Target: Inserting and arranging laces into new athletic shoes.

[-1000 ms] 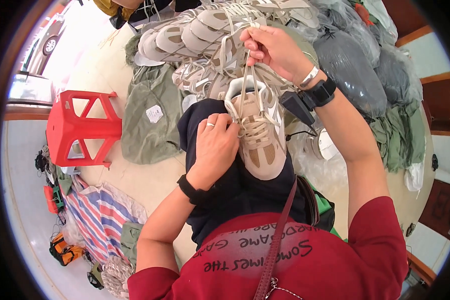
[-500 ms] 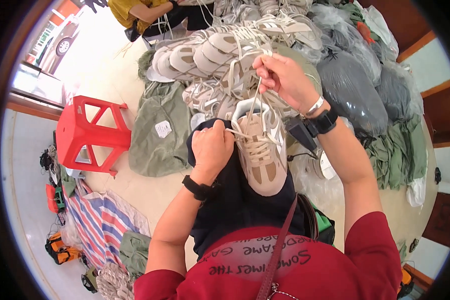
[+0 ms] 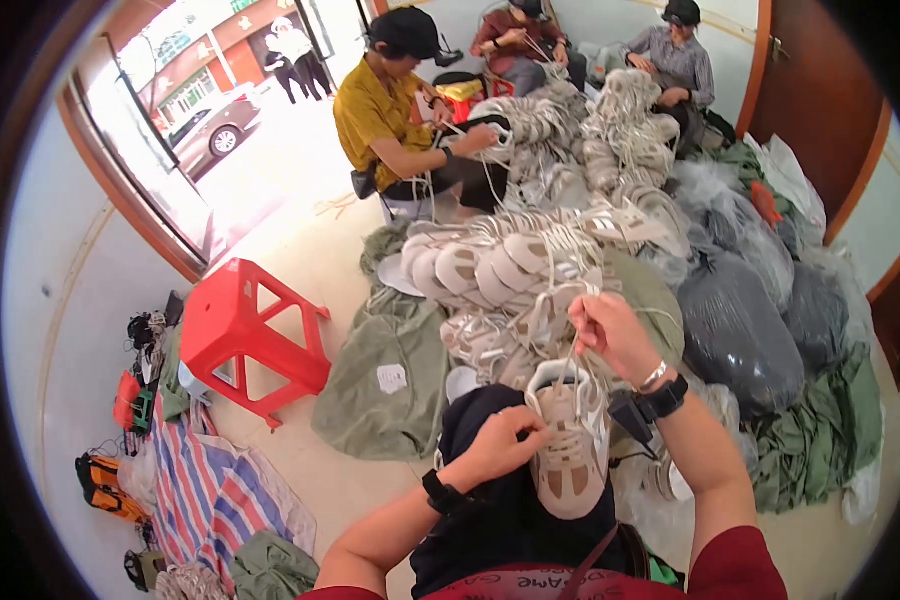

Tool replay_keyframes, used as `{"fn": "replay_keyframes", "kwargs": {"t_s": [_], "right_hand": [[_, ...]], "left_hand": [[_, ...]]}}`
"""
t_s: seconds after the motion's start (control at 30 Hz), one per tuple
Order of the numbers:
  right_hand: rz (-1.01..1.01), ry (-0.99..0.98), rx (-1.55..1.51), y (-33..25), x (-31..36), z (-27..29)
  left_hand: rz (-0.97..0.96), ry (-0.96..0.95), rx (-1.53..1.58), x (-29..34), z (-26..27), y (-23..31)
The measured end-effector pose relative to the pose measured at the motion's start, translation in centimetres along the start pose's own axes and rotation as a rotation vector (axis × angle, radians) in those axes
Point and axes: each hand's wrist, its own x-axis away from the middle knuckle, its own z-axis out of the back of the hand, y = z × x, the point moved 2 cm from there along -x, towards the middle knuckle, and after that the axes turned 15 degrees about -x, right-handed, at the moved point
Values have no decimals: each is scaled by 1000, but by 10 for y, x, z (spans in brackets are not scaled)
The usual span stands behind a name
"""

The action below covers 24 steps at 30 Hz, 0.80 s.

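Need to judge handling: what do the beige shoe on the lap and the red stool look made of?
The beige-and-white lace-up shoe looks like matte fabric or synthetic panels, with a woven white lace. The red square stool looks like moulded plastic: even colour, slight sheen.

The left hand (image 3: 505,445) covers the near side of the beige shoe (image 3: 570,450), and its fingers (image 3: 530,432) curl out of sight against the upper. The white laces (image 3: 575,365) vanish inside the right hand's (image 3: 615,335) closed fingers. Below the fingers, the shoe's heel end hides part of the dark lap.
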Motion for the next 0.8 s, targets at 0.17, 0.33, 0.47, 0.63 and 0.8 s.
{"fn": "replay_keyframes", "kwargs": {"t_s": [0.17, 0.33, 0.47, 0.63, 0.8], "right_hand": [[16, 1, 59, 0, -5, -11], [-76, 48, 304, -14, -3, -10], [-120, 15, 291, -20, -3, -7], [-140, 14, 238, -15, -4, -8], [-106, 28, 253, -13, -3, -3]], "left_hand": [[-239, -64, -35, 0, 7, -5], [-247, -180, -168, 1, 21, -10], [-221, -182, -209, 3, 30, -14], [-246, -115, -204, -3, 27, -18], [-22, -265, -339, -8, 26, -18]]}}
